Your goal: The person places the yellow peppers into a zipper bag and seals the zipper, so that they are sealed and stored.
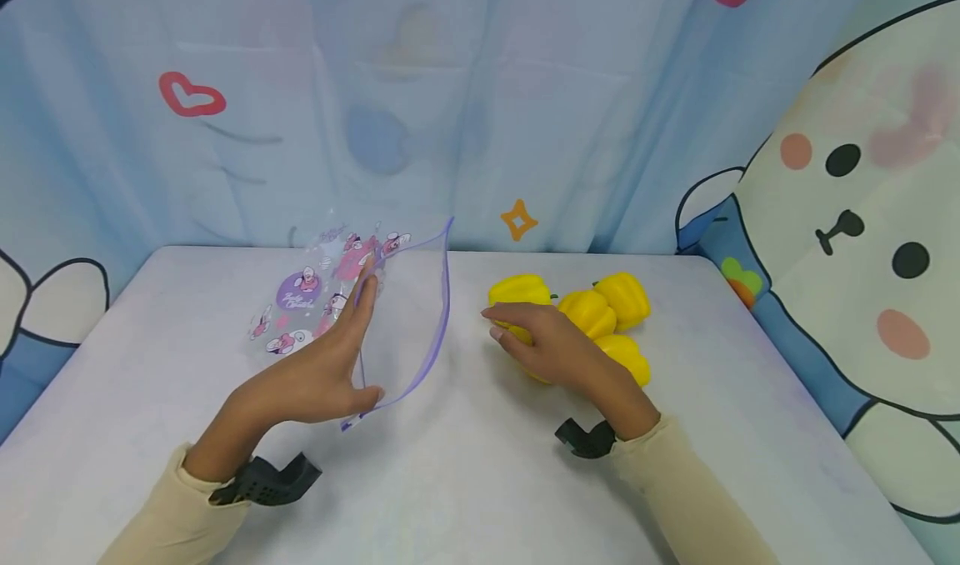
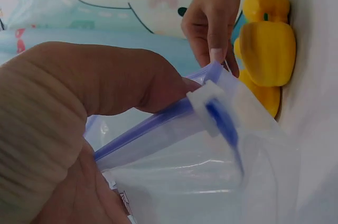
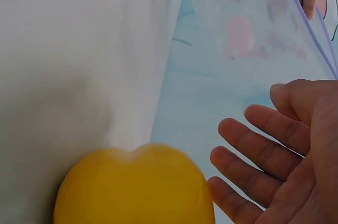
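Note:
My left hand (image 1: 318,375) is spread along the mouth of a clear zip bag (image 1: 303,298) with pink and purple cartoon prints. Its thumb (image 2: 142,78) bends over the purple-edged rim beside the white slider (image 2: 206,105), holding the mouth apart toward the right. Several yellow bell peppers (image 1: 622,298) sit together right of the bag. Over their left side is my right hand (image 1: 555,344), partly hiding some of them. In the right wrist view its fingers (image 3: 259,142) are relaxed, palm showing, close beside one pepper (image 3: 134,187); whether they touch I cannot tell.
Everything lies on a white tabletop (image 1: 465,490). A light blue curtain (image 1: 420,115) with hearts hangs behind the far edge, and a big cartoon animal print (image 1: 862,298) fills the right. Black wrist devices (image 1: 273,482) show on both wrists.

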{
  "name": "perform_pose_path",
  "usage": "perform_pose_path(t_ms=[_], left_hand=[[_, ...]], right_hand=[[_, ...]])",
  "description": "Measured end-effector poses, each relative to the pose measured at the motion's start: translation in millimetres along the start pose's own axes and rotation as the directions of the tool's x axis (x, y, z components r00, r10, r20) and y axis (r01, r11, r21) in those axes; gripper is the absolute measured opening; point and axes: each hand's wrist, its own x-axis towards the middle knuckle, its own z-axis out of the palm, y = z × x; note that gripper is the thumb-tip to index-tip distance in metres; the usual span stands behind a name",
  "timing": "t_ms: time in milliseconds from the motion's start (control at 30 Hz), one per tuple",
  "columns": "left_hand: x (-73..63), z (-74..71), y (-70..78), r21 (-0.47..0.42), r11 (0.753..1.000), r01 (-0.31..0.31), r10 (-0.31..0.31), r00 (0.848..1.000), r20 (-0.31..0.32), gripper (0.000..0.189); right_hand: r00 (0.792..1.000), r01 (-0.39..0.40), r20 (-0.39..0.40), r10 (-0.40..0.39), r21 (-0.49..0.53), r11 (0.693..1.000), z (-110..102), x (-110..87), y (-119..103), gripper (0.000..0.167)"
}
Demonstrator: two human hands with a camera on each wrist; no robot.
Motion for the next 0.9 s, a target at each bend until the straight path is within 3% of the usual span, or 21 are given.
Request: perform_pose_path(t_ms=[300, 433, 667, 900], left_hand=[[0.5, 0.7, -0.4, 0.014, 1.0, -0.024, 0.024, 1.0, -0.009, 0.125], [0.4, 1.0, -0.1, 0.013, 0.999, -0.031, 0.032, 0.999, -0.007, 0.124], [0.5, 0.9, -1.6, 0.017, 0.999, -0.039, 0.039, 0.999, 0.002, 0.121], [2.0, 1.7, -3.0, 0.012, 0.999, -0.048, 0.048, 0.999, -0.008, 0.124]], right_hand=[[0.996, -0.029, -0.08, 0.028, -0.017, 0.999, -9, -21.9, 10, 0.045], [0.992, -0.086, -0.097, 0.083, -0.032, 0.996, -12, -30.2, 12, 0.051], [0.965, -0.256, -0.07, 0.252, -0.049, 0.966, -13, -37.4, 14, 0.06], [0.953, -0.303, -0.038, 0.302, -0.033, 0.952, -10, -40.3, 15, 0.063]])
